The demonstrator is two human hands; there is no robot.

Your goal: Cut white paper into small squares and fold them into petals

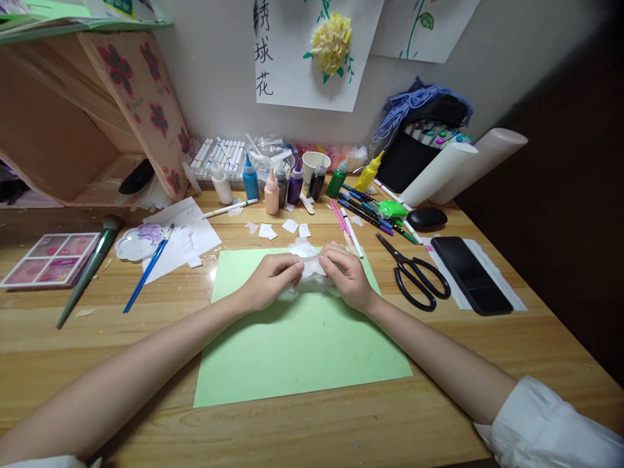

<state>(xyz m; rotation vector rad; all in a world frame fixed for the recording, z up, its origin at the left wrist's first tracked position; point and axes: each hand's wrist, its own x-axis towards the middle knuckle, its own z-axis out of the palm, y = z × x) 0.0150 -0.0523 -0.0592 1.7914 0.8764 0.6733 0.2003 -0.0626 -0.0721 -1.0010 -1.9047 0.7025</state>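
Between my two hands is a thin, crumpled white piece [308, 268], papery or tissue-like, held above the green sheet of paper [302, 351]. My left hand [270, 279] pinches its left side with thumb and fingers closed. On the right side, my right hand [348, 273] pinches it in the same way. Part of the piece is hidden behind the fingers. Just beyond the hands lie small white paper scraps [290, 225] on the wooden table [146, 357].
Black scissors [414, 273] and a phone [470, 273] lie to the right. Paint bottles [295, 185] and markers [219, 156] line the back. A blue paintbrush [149, 268], a palette [139, 242] and a large makeup brush [90, 270] are at left. Pens [365, 214] lie scattered back right.
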